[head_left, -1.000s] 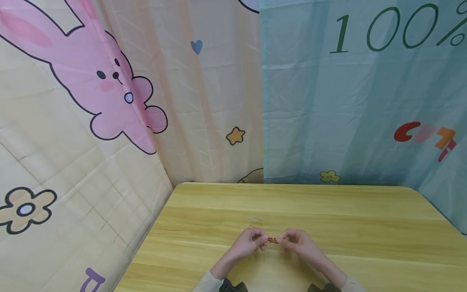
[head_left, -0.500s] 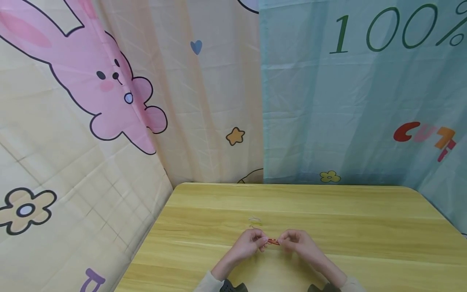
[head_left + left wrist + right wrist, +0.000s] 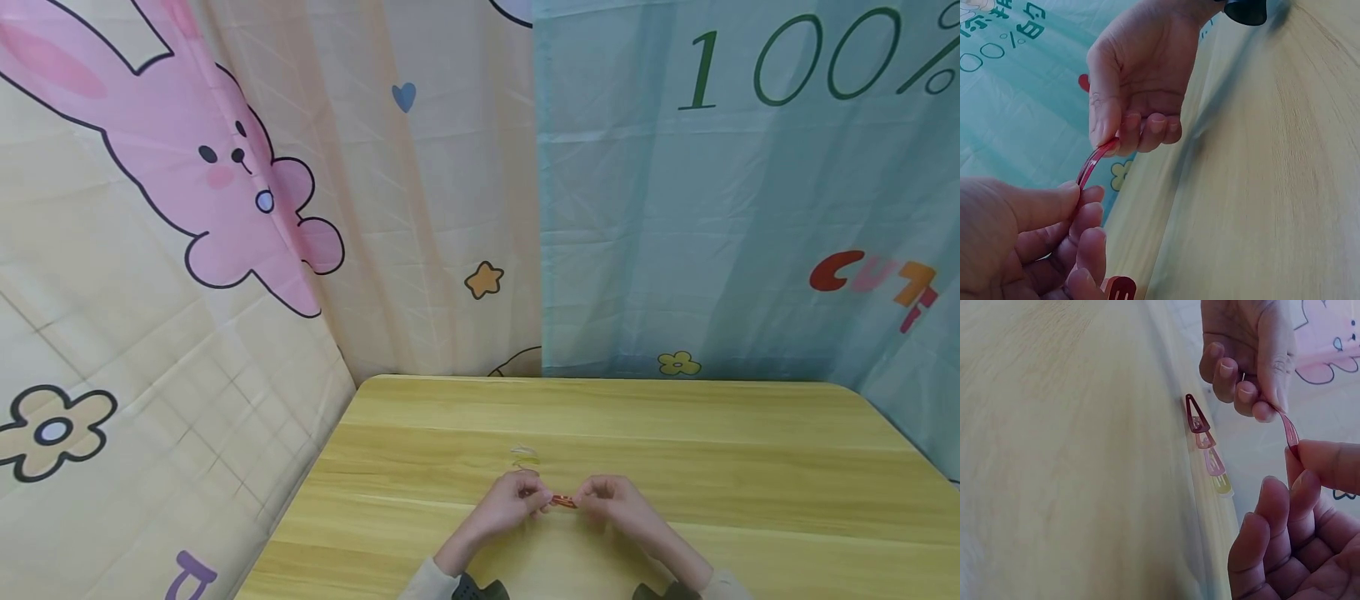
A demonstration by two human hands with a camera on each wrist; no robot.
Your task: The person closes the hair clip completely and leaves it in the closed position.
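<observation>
A small red hair clip (image 3: pixel 564 501) is stretched between the two hands above the table. My left hand (image 3: pixel 510 505) pinches one end of it with thumb and fingers, and my right hand (image 3: pixel 618 508) pinches the other end. In the left wrist view the clip (image 3: pixel 1089 167) looks bowed, with a slot along it. The right wrist view shows several clips in a row on the table: a dark red one (image 3: pixel 1197 415), a pink one (image 3: pixel 1214 462) and a yellow-green one (image 3: pixel 1222 483) among them.
The wooden table (image 3: pixel 675 442) reaches back to printed curtains, one cream (image 3: pixel 442 183) and one blue (image 3: pixel 615 208). The row of clips lies just behind the left hand.
The right hand and its end of the red clip have dipped slightly, and the clip slants a little more. The left hand has hardly moved.
</observation>
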